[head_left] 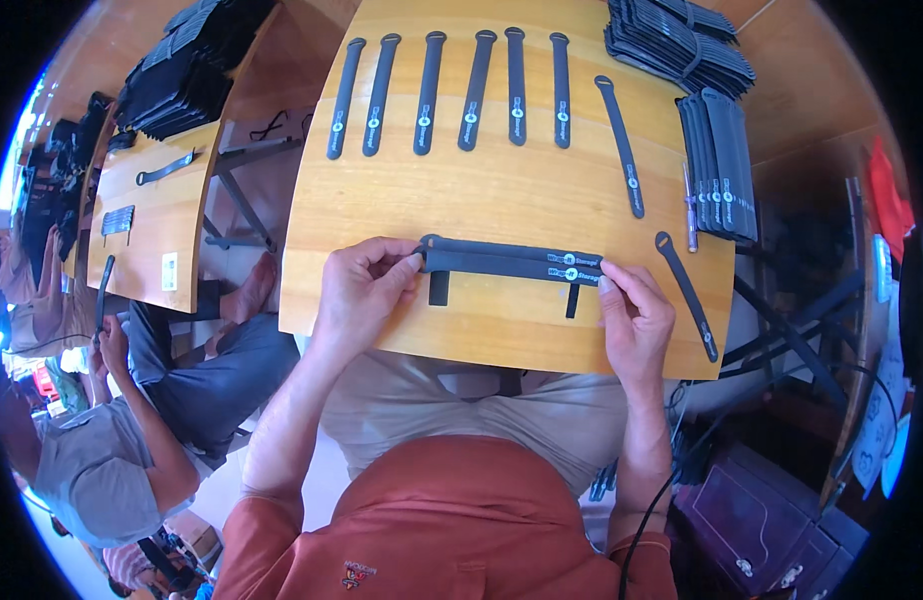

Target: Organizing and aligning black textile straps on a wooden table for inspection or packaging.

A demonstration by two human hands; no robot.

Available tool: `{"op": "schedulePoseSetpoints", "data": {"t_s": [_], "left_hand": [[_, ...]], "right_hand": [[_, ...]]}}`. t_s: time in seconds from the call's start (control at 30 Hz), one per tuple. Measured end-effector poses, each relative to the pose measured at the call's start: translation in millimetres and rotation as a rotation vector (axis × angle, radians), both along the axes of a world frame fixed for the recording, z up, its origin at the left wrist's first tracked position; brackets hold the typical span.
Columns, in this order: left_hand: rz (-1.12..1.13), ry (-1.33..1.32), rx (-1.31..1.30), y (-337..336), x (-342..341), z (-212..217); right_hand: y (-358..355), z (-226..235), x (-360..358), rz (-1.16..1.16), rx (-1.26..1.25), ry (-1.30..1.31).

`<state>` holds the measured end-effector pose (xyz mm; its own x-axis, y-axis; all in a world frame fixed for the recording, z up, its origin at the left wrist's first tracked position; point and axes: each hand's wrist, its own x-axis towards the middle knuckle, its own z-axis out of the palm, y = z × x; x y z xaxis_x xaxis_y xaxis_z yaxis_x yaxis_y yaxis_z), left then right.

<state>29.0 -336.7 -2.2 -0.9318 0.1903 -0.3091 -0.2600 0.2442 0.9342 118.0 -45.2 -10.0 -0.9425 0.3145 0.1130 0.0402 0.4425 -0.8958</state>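
Observation:
Two black storage straps [507,264], or a thin stack of them, lie lengthwise across the near part of the wooden table, edges overlapping and pale print at the right end. My left hand [367,290] pinches the left end, beside the looped tip. At the printed right end, my right hand [637,315] grips between thumb and fingers. Two short black strips, a left one [439,288] and a right one [573,301], stick out from under the straps toward me. How many layers I hold cannot be made out.
Several single straps [429,95] form a row along the table's [382,195] far side. Two more, an upper one [622,150] and a lower one [688,298], lie at the right. Strap stacks [717,165], tied bundles [682,50] and a pen [691,212] stand nearby. Left, a co-worker [112,460] handles a strap.

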Motion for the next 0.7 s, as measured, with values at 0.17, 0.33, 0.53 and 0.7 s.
{"op": "schedulePoseSetpoints", "data": {"t_s": [0.17, 0.33, 0.53, 0.7], "left_hand": [[0.023, -0.013, -0.080, 5.1, -6.3, -2.0], [0.024, -0.002, -0.134, 6.7, -8.5, -0.7], [0.079, -0.024, -0.118, 12.1, -7.9, -2.0], [0.080, -0.007, -0.106, 9.5, -6.4, -3.9]], "right_hand": [[1.1, -0.3, -7.1, 0.013, 0.083, 0.021], [0.7, -2.9, -10.6, 0.001, 0.167, 0.063], [1.6, -4.8, -10.0, -0.063, 0.139, 0.043], [-0.3, -12.7, -11.2, -0.102, 0.131, 0.073]]}}
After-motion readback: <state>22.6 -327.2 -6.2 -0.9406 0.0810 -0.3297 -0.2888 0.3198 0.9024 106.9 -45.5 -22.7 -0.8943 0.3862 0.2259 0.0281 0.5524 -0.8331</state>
